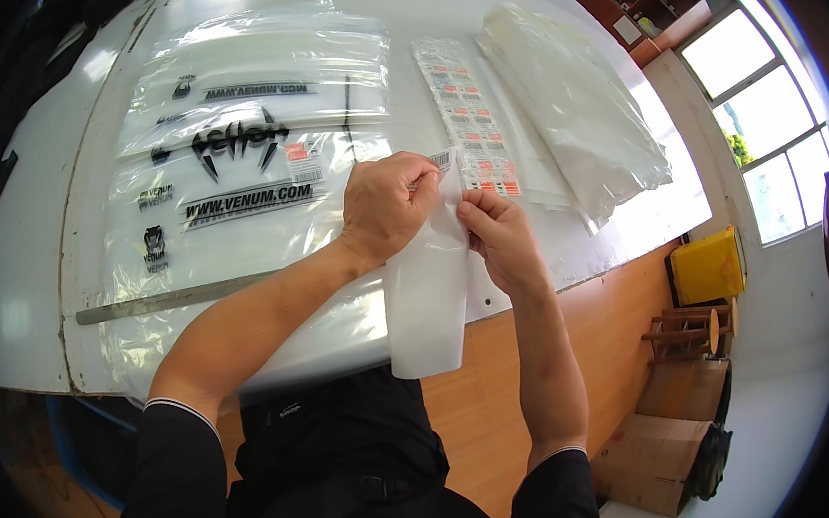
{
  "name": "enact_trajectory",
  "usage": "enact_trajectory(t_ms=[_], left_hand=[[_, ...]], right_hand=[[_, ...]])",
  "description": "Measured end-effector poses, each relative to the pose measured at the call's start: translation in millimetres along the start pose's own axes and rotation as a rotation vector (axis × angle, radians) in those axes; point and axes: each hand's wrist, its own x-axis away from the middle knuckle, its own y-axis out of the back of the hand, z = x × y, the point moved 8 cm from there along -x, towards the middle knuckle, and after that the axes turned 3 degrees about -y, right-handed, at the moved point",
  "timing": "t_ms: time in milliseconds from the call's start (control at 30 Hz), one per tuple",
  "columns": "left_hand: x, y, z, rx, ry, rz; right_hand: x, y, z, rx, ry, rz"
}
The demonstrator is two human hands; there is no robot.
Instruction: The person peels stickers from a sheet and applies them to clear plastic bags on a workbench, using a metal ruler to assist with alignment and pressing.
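A white strip of label backing paper (427,306) hangs down past the table's front edge from between my hands. My left hand (387,204) is closed at the strip's upper left, its thumb pressed on the curled fingers. Just beyond its fingertips, a small barcode label (444,160) shows at the strip's top end. Thumb and fingers of my right hand (498,230) pinch the strip's right edge. Under my left forearm lies a stack of clear plastic bags (238,165) with black print, the top one bearing an orange-and-white sticker (302,161).
Sheets of orange-and-white labels (467,113) lie beyond my right hand, beside folded clear plastic (576,107). A flat metal bar (166,301) crosses the bags' near end on the white table (27,283). Right of the table are a yellow bin (706,268), wooden stools (682,331) and cardboard boxes (650,458).
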Motion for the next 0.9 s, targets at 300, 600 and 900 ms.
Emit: enact_trajectory(t_ms=[300, 600, 900], left_hand=[[-9, 8, 49, 0.250, 0.348, -0.093], [-4, 5, 58, 0.269, 0.391, -0.074], [0, -25, 39, 0.466, 0.393, 0.152]], right_hand=[[-53, 108, 73, 0.633, 0.163, -0.338], [-26, 67, 50, 1.436, 0.233, -0.663], [-46, 103, 35, 1.323, 0.252, -0.669]])
